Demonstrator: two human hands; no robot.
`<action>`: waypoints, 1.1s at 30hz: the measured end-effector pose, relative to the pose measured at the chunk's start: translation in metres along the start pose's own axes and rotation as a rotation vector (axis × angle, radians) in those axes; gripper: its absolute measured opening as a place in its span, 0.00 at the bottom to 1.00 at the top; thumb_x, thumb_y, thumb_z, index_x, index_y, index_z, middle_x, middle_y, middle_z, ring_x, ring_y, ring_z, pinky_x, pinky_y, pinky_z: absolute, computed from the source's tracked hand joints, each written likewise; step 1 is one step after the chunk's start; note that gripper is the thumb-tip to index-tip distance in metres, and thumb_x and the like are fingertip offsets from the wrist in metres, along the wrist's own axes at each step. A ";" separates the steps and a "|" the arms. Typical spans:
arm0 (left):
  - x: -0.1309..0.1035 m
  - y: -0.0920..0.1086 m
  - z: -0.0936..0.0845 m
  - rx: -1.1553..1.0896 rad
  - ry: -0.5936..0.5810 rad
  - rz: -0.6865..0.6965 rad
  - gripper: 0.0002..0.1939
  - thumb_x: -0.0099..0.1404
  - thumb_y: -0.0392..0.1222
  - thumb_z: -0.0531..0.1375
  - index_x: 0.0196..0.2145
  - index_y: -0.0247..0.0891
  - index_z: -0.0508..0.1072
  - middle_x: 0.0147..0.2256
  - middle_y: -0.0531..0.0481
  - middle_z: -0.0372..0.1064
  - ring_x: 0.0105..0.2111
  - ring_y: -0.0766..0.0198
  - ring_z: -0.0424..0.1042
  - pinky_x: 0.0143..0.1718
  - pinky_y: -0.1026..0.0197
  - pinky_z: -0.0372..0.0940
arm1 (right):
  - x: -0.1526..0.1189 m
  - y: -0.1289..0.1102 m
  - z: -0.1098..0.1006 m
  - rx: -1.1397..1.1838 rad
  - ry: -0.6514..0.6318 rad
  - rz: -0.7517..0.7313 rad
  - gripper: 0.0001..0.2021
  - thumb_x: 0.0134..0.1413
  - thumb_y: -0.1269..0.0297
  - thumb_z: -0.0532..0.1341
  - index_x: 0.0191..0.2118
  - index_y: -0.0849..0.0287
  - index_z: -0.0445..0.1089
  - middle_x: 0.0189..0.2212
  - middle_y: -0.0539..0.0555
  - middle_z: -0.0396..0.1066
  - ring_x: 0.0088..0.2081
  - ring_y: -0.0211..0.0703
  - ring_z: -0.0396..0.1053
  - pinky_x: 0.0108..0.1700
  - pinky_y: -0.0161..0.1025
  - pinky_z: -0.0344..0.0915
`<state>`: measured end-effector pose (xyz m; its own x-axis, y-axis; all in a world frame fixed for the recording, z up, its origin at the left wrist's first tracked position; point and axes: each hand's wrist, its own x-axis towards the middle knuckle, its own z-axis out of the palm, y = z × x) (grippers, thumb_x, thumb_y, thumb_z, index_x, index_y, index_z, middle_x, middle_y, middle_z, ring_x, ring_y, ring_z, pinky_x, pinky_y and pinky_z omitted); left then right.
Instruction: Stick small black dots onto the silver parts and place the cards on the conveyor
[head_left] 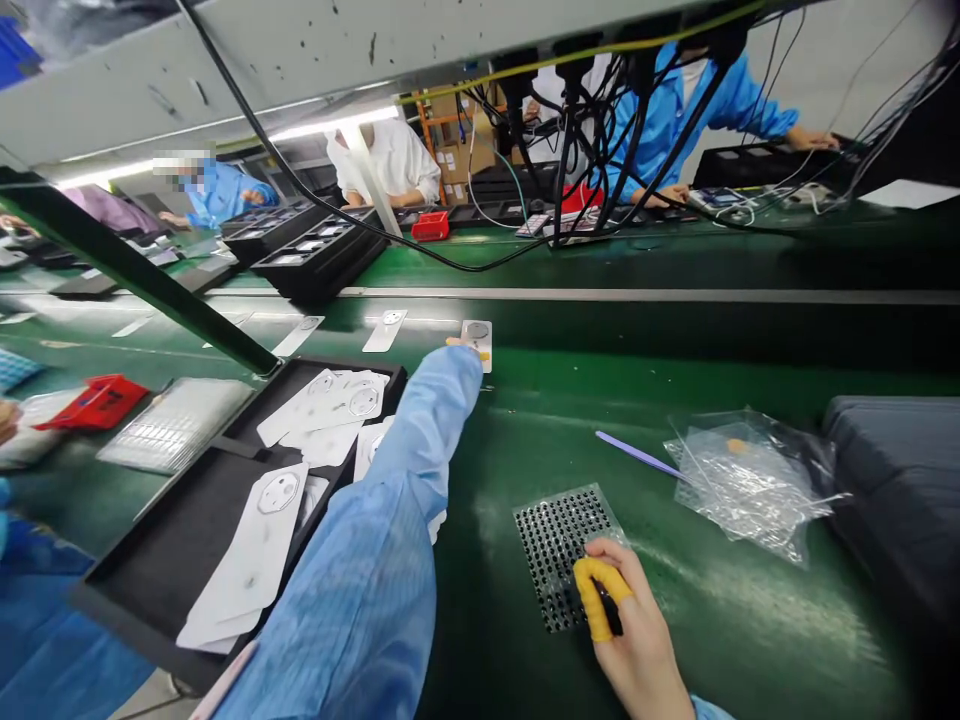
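Observation:
Far out over the green bench, my left hand [466, 346] is at a small white plate [478, 331] with a round grey mark. A yellow-covered fingertip shows on either side of the plate, closed on it; the blue sleeve hides most of the hand. Nearer to me, my right hand [637, 625] has yellow finger covers and is curled into a pinch. Its fingers rest at the right edge of a clear sheet of small black dots [562, 535]. Whatever lies between the fingertips is too hidden to name.
A black tray [169, 545] holds loose white plates [255, 545]; more plates [385, 331] lie in a row. At right are a purple stick [637, 453], clear plastic bags [750, 490] and a dark case [896, 480]. A green post [150, 275] and hanging cables [570, 150] cross the view. Co-workers sit opposite.

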<state>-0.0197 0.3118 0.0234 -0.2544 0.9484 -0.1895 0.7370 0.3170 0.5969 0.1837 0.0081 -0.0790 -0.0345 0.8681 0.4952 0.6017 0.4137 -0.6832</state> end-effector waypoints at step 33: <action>-0.324 -0.083 0.057 -0.431 -0.438 0.276 0.14 0.59 0.39 0.60 0.44 0.42 0.73 0.38 0.44 0.76 0.38 0.51 0.75 0.40 0.54 0.71 | 0.005 -0.033 -0.035 -0.026 0.062 -0.097 0.22 0.56 0.74 0.57 0.57 0.54 0.62 0.46 0.57 0.72 0.46 0.47 0.71 0.50 0.50 0.69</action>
<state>0.0375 -0.0213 -0.0087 0.2523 0.9400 -0.2295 0.3995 0.1149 0.9095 0.1912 -0.0110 -0.0352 -0.0448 0.8050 0.5915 0.6183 0.4874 -0.6165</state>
